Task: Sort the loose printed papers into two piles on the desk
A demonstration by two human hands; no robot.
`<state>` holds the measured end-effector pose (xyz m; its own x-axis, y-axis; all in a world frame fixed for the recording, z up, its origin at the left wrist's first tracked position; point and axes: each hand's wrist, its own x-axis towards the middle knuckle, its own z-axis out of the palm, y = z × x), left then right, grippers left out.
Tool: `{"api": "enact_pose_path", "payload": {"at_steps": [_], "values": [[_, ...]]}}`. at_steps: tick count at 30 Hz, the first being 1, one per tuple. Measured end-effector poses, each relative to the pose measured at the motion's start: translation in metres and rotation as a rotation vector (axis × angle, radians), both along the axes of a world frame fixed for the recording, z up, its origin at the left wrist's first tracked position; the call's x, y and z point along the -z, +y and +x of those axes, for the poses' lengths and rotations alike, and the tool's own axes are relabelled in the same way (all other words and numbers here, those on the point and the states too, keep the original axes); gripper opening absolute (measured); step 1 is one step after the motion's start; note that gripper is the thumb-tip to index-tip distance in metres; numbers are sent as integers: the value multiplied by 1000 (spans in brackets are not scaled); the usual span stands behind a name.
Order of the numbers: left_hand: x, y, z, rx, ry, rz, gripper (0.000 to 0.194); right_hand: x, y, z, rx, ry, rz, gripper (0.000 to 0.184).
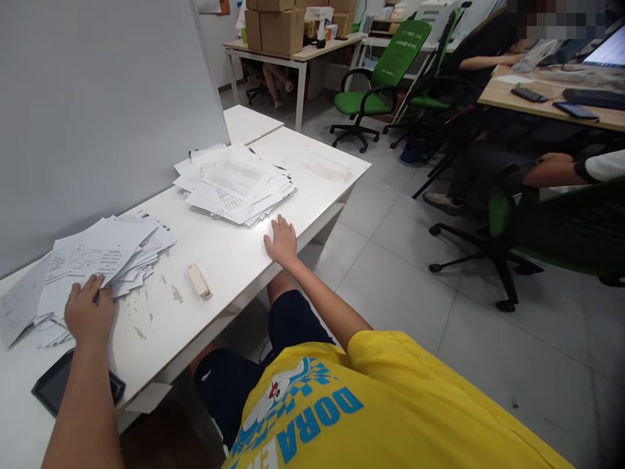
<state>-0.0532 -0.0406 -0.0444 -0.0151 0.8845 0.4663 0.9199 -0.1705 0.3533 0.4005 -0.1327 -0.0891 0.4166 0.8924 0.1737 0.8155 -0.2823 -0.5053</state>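
Note:
My left hand [91, 307] rests on the near edge of a messy pile of printed papers [97, 251] at the left of the white table [234, 260]. Its fingers lie on the top sheet. Flat on the tabletop near the front edge is my right hand [282, 240], fingers stretched out and holding nothing. Just beyond it spreads a second pile of papers [239, 185]. A small cream-coloured stapler [198, 281] lies between the two hands. Beneath my left forearm a dark flat device [56, 381] is partly hidden.
A whitish panel [107, 111] stands along the table's back side. Cardboard boxes [280, 29] sit on a farther desk. Green office chairs [375, 85] stand beyond. At the right, people sit by a wooden desk [517, 98] with phones and a keyboard.

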Motion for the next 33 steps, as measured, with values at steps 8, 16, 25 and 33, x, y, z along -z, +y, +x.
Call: {"api": "enact_pose_path", "payload": {"at_steps": [8, 16, 25, 33], "values": [[-2, -4, 5, 13, 55, -1, 62, 4, 0, 2, 8, 19, 60, 58], [1, -2, 0, 42, 113, -15, 61, 1, 0, 1, -1, 13, 43, 58], [-10, 1, 5, -78, 197, -172, 82, 1, 0, 0, -12, 19, 43, 57], [-10, 10, -1, -167, 234, -194, 80, 6, 0, 2, -8, 16, 71, 57]]}}
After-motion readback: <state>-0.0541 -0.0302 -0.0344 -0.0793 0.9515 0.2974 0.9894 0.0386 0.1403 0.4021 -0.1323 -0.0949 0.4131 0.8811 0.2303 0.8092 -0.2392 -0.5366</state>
